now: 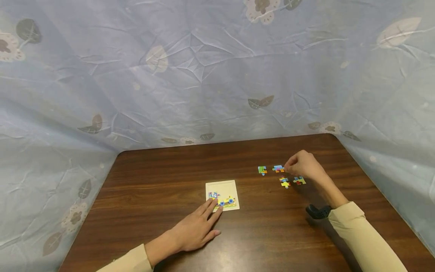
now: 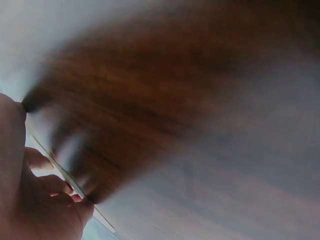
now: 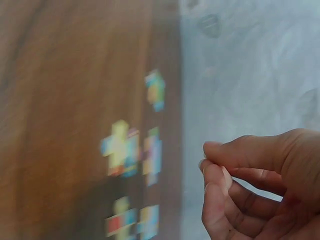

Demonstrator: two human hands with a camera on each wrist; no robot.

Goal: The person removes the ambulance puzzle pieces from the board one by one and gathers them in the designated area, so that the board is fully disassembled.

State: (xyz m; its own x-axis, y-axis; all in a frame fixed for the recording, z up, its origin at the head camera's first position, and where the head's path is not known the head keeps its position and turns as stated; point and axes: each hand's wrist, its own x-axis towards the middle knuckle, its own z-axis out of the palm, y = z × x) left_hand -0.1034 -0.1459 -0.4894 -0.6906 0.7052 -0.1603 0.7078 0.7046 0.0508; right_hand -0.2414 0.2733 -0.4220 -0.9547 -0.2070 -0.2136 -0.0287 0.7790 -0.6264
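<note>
My left hand (image 1: 193, 229) rests with its fingers stretched onto the lower edge of a cream puzzle board (image 1: 220, 187). A yellow and blue picture fills the board's lower part, partly covered by the fingertips. The left wrist view shows the hand (image 2: 52, 205) against the board's thin edge. Over at the right, my right hand (image 1: 304, 165) hovers above loose puzzle pieces, thumb and fingertips together. A blue and orange piece (image 1: 278, 169) lies just left of its fingertips. Whether something sits between the fingers (image 3: 214, 175) is unclear.
A green piece (image 1: 261, 170) lies farther left; a yellow and blue piece (image 1: 284, 183) and a red and yellow piece (image 1: 300, 180) lie nearer. Another piece (image 3: 148, 222) shows in the right wrist view. Patterned curtains (image 1: 200, 94) surround the brown table (image 1: 163, 166).
</note>
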